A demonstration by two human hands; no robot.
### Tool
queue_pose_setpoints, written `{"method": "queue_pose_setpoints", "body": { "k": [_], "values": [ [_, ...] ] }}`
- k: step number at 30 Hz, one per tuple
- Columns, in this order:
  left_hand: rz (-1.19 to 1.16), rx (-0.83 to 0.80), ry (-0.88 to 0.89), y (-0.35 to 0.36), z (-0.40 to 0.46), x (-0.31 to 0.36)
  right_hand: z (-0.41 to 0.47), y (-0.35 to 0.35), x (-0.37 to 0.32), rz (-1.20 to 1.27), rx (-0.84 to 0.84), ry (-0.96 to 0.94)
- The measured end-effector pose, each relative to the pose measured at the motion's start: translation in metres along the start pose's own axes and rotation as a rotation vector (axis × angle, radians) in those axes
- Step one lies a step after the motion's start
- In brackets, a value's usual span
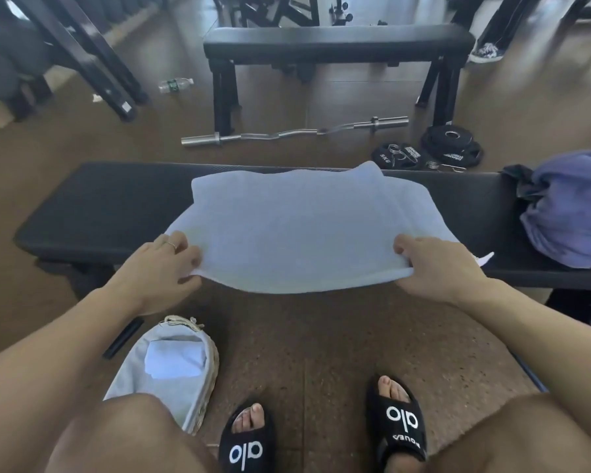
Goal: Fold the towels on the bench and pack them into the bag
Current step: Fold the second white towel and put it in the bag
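On the floor at the left, just short of the table's near edge, the bag (171, 367) stands open with one folded white towel (174, 360) already lying inside. The left hand (166, 264) pinches the near left corner of the pale blue towel (297, 230), fingers curled over the cloth and thumb under it. This towel lies across the middle of the table (93, 213), its far edge at the table's far edge and its near edge lifted off the near edge, sagging between the two grips. It looks soft, light and limp, so it should drape wherever it is unsupported; corners are the sensible places to hold, and a fold will likely need smoothing flat to stay. The right hand (437, 264) grips the near right corner in the same way, a small tip of cloth poking out past it. At the table's right end sits a crumpled purple cloth (567, 209), probably another towel waiting. The padded black top seems smooth and narrow, giving little margin for spreading. Beyond lie a curl bar (294, 131), weight plates (451, 148), a second bench (338, 42) and a water bottle (175, 85).
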State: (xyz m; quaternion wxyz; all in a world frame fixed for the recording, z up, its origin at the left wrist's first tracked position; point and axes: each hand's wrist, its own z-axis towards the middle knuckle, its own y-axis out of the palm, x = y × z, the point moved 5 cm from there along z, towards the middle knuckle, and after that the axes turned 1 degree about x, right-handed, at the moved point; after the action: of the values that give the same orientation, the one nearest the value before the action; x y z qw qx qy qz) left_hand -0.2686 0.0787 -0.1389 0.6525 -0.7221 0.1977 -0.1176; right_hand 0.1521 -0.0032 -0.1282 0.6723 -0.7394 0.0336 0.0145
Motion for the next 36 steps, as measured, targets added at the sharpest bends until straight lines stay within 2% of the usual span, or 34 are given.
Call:
{"method": "queue_pose_setpoints", "body": {
  "k": [3,5,6,9,11,13,17,23,30,33,36],
  "values": [
    [-0.259,-0.003,-0.096,-0.01,0.006,0.004,0.003,-0.006,-0.009,0.205,-0.098,-0.024],
    [-0.348,0.021,-0.133,-0.019,0.019,0.011,0.007,-0.005,-0.017,0.315,-0.125,-0.048],
    [-0.367,0.02,-0.143,-0.022,0.027,0.016,0.011,-0.005,-0.02,0.353,-0.076,-0.048],
    [-0.342,-0.025,-0.155,-0.021,0.057,0.031,0.034,-0.017,-0.014,0.389,0.254,0.038],
    [-0.333,-0.074,-0.157,-0.014,0.076,0.04,0.055,-0.02,-0.003,0.331,0.316,0.134],
    [-0.346,-0.124,-0.171,-0.006,0.091,0.047,0.077,-0.016,0.008,0.245,0.243,0.187],
    [-0.285,-0.158,-0.234,0.006,0.116,0.041,0.114,-0.003,0.024,0.236,0.1,0.209],
    [-0.208,-0.113,-0.233,0.019,0.143,0.0,0.136,0.025,0.038,0.158,0.1,0.132],
    [-0.14,-0.13,-0.236,0.023,0.165,-0.03,0.142,0.03,0.06,0.101,0.056,0.402],
    [-0.147,-0.072,-0.233,0.01,0.169,-0.006,0.142,0.025,0.043,0.038,0.13,0.295],
    [-0.218,0.041,-0.115,-0.005,0.166,0.055,0.144,0.032,0.023,0.055,0.058,0.18]
  ]
}}
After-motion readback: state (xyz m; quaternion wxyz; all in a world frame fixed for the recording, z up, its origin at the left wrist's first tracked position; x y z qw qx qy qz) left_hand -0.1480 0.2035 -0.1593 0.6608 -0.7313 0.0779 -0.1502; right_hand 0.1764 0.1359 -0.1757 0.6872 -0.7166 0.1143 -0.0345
